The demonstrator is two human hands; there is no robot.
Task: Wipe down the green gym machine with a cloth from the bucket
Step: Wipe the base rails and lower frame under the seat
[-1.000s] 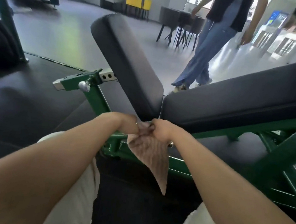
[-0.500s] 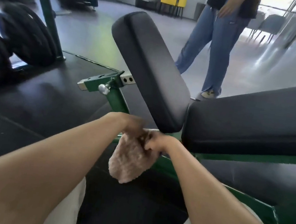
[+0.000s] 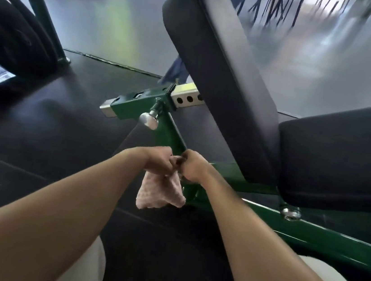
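both hands meet just below the tilted black pad [image 3: 221, 74] of the green gym machine [image 3: 309, 234]; left hand [image 3: 157, 160] and right hand [image 3: 194, 167] each pinch the pink cloth [image 3: 160, 192], which hangs beneath them.

Grn gym machine [image 3: 309, 234] on blk mat [image 3: 37, 144]

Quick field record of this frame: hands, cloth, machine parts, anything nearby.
left hand: grips the cloth's top edge
right hand: grips the same edge, right beside the left hand
cloth: pinkish, bunched, hangs below both hands
frame: green, runs under the pads; contact with cloth unclear
knob: silver, on the green post above the hands
tilted pad: black, raised
flat pad: black, to its right
plates: black, far left
bucket: not in view
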